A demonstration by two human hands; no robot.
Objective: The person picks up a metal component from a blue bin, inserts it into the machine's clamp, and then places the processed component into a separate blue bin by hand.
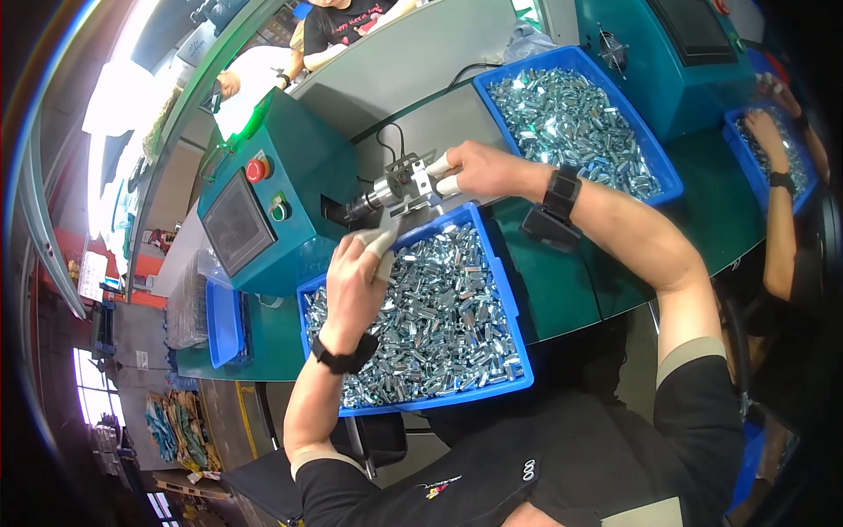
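My right hand, with pale covers on its fingertips, reaches to the silver metal fixture at the front of a green machine. Its thumb and finger close in at the fixture's end; any small part between them is hidden. Over the far left corner of a blue bin, my left hand has its fingers drawn together, also in pale covers. What these fingertips hold, if anything, does not show. Small shiny metal pieces fill this bin. The fixture's chuck points out from the machine toward my right hand.
The green machine carries a screen and a red button. A second blue bin of metal pieces stands at the far right. Another machine is beyond it. Co-workers sit across the partition and to the right.
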